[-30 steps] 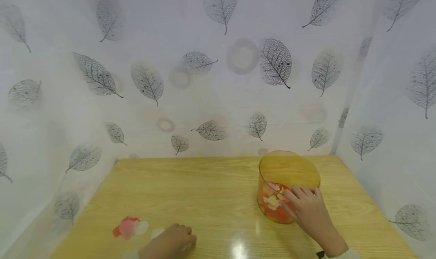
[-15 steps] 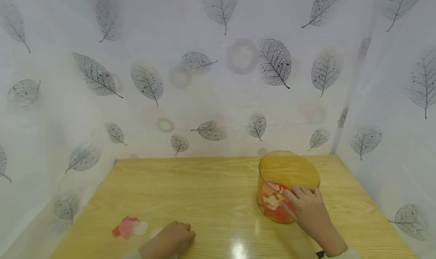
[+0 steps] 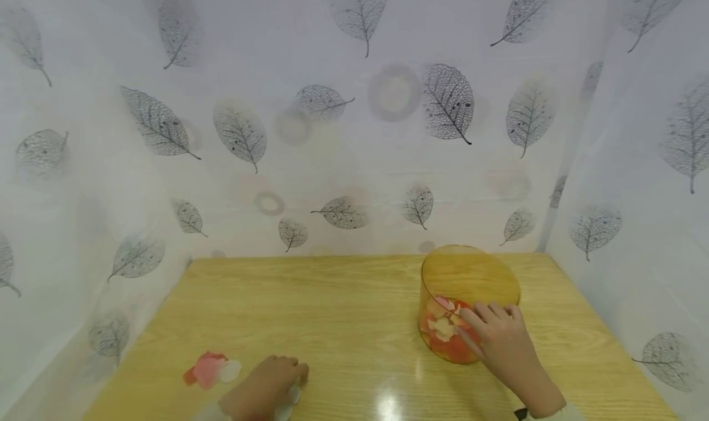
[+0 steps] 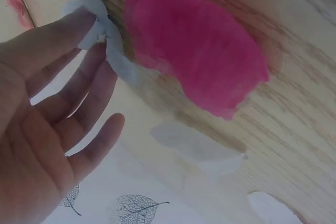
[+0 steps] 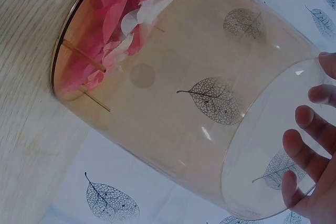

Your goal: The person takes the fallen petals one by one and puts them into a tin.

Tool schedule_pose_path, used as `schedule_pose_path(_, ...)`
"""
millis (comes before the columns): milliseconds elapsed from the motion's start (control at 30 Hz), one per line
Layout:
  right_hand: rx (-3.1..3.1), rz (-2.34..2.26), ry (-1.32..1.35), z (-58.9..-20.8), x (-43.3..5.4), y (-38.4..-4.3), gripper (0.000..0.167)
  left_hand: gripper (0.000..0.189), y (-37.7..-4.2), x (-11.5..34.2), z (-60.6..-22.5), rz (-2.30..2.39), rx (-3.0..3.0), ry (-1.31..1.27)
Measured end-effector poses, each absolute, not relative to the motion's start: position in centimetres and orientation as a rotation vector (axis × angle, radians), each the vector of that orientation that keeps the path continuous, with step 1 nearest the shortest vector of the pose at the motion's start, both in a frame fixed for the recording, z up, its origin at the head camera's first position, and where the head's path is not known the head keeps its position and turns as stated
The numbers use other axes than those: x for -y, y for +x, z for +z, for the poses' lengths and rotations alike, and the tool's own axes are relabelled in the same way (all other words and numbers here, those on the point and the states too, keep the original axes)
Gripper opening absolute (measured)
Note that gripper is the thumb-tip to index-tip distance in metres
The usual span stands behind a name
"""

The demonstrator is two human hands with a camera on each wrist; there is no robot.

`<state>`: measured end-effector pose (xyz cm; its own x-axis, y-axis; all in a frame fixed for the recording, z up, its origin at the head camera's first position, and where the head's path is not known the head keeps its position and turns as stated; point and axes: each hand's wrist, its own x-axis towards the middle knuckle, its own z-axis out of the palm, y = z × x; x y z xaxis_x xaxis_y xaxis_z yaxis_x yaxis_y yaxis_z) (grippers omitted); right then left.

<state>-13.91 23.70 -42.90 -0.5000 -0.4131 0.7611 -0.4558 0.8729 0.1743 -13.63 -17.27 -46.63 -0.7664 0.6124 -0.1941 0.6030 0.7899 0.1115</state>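
Observation:
My left hand [image 3: 266, 385] is low over the near left of the table. In the left wrist view its fingertips pinch thin white petals [image 4: 118, 56]; the thumb is hard to make out. Close by lie a deep pink petal [image 4: 199, 51] and a white petal [image 4: 197, 148]. On the right stands a see-through amber bucket [image 3: 429, 298], with pink, red and cream petals [image 3: 443, 328] at its bottom. My right hand [image 3: 506, 341] grips the near part of its rim, and its fingertips show at the mouth in the right wrist view.
To the left of my left hand, red, pink and white petals [image 3: 207, 370] overlap in a small pile on the wooden table [image 3: 310, 310]. White curtains [image 3: 343, 156] printed with grey leaves stand behind the table and along both sides.
My left hand has shifted slightly left and toward me, and white petals now show beneath it. The right hand and the bucket stay where they were.

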Motion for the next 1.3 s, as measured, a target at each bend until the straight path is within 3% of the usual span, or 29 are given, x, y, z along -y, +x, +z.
schedule_pose_path(333,2.168,0.064,0.622,-42.9,-23.8,-13.9,0.057,0.014,-14.2,17.5,-46.7,0.127,-2.827,1.081)
schedule_pose_path(700,2.176,0.069,0.620,-42.9,-23.7,-13.9,0.058,0.014,-16.8,15.5,-42.7,0.310,-3.065,1.252)
schedule_pose_path(1300,2.157,0.090,0.638,-42.9,-23.8,-13.9,0.056,0.004,-22.4,2.3,-34.9,0.654,-3.118,1.435)
